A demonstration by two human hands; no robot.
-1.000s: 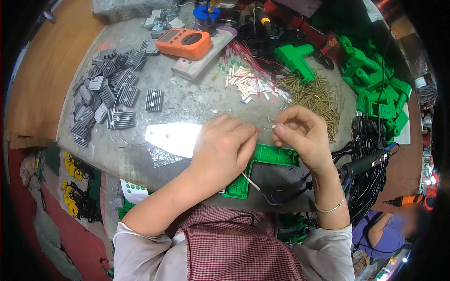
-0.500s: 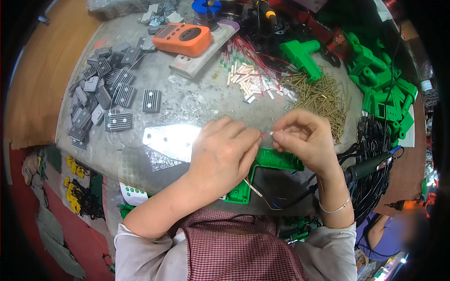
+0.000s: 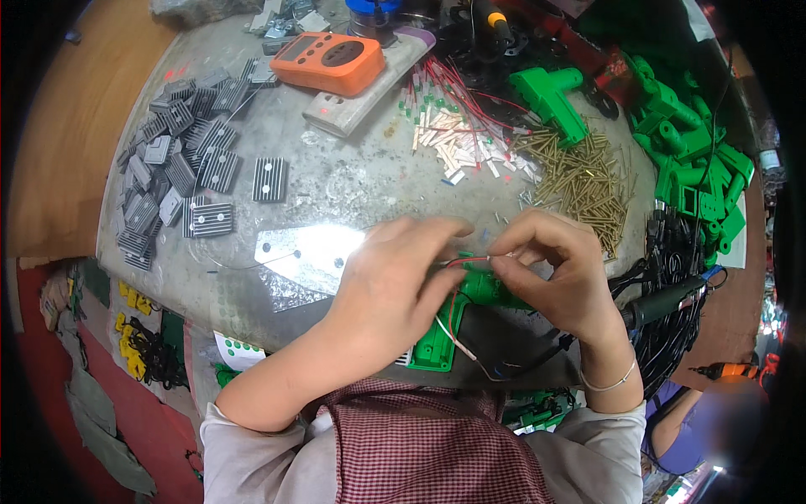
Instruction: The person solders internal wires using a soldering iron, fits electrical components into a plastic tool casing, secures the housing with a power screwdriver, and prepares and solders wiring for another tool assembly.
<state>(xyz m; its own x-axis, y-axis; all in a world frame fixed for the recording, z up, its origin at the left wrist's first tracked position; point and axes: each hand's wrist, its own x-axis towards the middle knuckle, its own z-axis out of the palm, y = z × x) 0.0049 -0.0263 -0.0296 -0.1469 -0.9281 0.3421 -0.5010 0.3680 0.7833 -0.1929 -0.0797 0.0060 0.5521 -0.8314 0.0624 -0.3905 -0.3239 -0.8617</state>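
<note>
Pinched between the thumb and fingers of my right hand [image 3: 561, 270] is the end of a thin red wire [image 3: 468, 259]; what sits at its tip is mostly covered. The wire runs leftward to my left hand [image 3: 382, 290], whose thumb and curled fingers close round it, with the index finger raised above. Under both hands lies an open green plastic housing [image 3: 435, 346], partly hidden by them. A white wire [image 3: 448, 331] crosses its edge and leads toward a black cable [image 3: 537, 354]. Beside my left hand rests a shiny metal plate [image 3: 294, 254].
Finned grey heat sinks [image 3: 178, 172] are heaped on the left. Farther back are an orange multimeter [image 3: 329, 62] on a power strip [image 3: 337, 116], white-ended pieces with red wires [image 3: 457, 139], and brass-coloured screws [image 3: 579, 181]. Green housings [image 3: 701, 160] and black cables [image 3: 663, 323] crowd the right.
My left fingers have loosened and its index finger has lifted. More red wire now shows between my hands, and my right hand has shifted slightly down.
</note>
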